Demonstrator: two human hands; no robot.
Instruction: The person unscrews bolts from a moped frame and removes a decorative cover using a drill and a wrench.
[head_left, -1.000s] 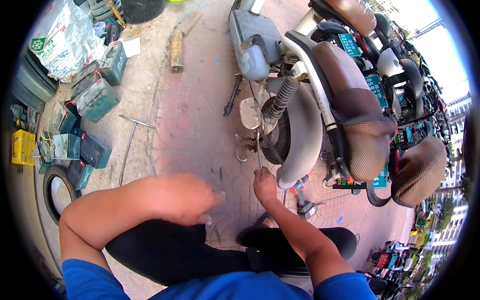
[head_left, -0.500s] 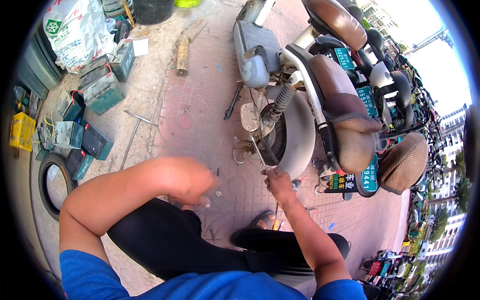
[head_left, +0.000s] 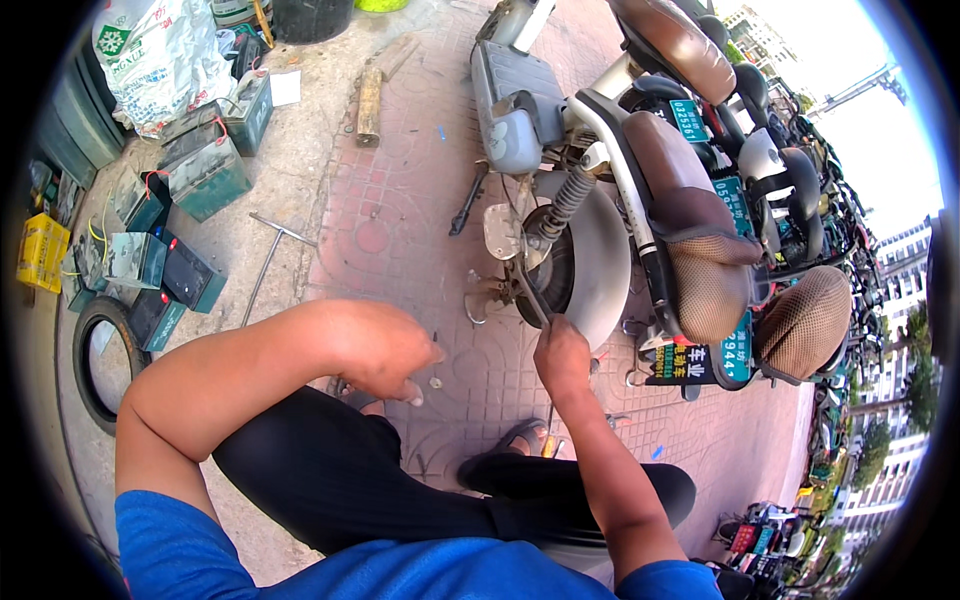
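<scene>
My right hand (head_left: 562, 355) is closed around the end of a thin metal rod-like tool (head_left: 538, 300). The tool slants up to the hub of the scooter's rear wheel (head_left: 553, 262); its far tip cannot be made out against the metal parts. Just above the hub rises a coil-spring shock absorber (head_left: 570, 203), beside the pale fender (head_left: 603, 260). My left forearm lies over my bent knee, and my left hand (head_left: 385, 355) hangs loosely over the paving. Its thumb and index finger are apart, with nothing seen in them.
Left, several batteries (head_left: 207, 178) and a tyre (head_left: 101, 350) lie near a T-handle wrench (head_left: 268, 262). A wooden block (head_left: 368, 108) rests on the paving farther off. Parked scooters (head_left: 775, 190) line the right side. Small tools (head_left: 553, 446) lie by my foot.
My right hand has moved slightly up and right, closer to the wheel, and turned, so less of the metal tool shows. My left hand has barely moved.
</scene>
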